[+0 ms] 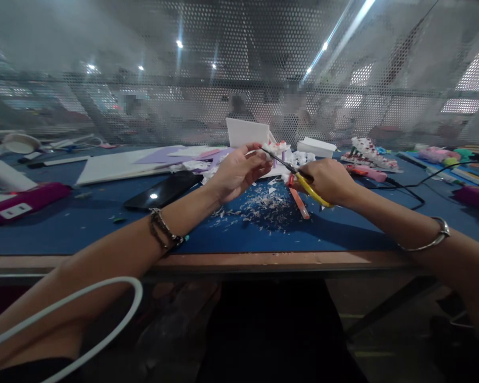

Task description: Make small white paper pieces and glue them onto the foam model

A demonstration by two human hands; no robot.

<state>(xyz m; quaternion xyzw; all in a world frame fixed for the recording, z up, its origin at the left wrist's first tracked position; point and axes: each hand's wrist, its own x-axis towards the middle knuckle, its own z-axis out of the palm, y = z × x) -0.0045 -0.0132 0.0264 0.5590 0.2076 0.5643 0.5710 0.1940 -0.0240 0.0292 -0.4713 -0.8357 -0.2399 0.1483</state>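
Observation:
My right hand [330, 181] is closed around the yellow handles of a pair of scissors [314, 192]. Their dark blades point left and up, with the tips at a small white piece [268, 150] that looks like foam or paper. My left hand [239, 173] pinches that piece between thumb and fingers. Below both hands lies a scatter of fine white clippings [267, 210] on the blue table. An orange stick [300, 203] rests just under the scissors. Behind my fingers, small white and purple parts are partly hidden.
A black phone [165, 190] lies left of my left hand, near white and purple sheets [115, 169]. An upright white board [247, 133] stands behind. To the right are a pink glue gun [367, 173] with a dark cable and a white-and-red model [369, 151]. Purple power strips [27, 203] flank the table.

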